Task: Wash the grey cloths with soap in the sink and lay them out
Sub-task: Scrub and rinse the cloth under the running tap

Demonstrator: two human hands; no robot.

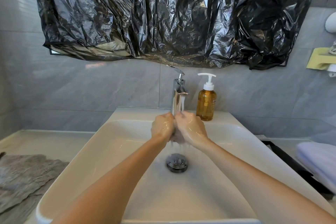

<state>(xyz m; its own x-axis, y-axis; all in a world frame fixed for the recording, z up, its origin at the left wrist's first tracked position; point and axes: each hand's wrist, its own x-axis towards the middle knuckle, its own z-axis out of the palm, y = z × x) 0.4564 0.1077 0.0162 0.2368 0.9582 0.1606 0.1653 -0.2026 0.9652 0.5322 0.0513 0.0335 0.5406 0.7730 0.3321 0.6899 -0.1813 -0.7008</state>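
I judge the wash well along. My left hand [162,127] and right hand [190,127] meet under the running faucet [179,94], fingers curled tight around what looks like a wadded grey cloth [177,137]. Water drops to the drain [177,162] below the fingers, and none pools in the sink [101,151]. Far left of the fingers, other grey cloths [27,174] lie spread on the desk [45,140]. This one remains to lay out. Just right of the fingers, the amber soap bottle [206,105] looks nearly full.
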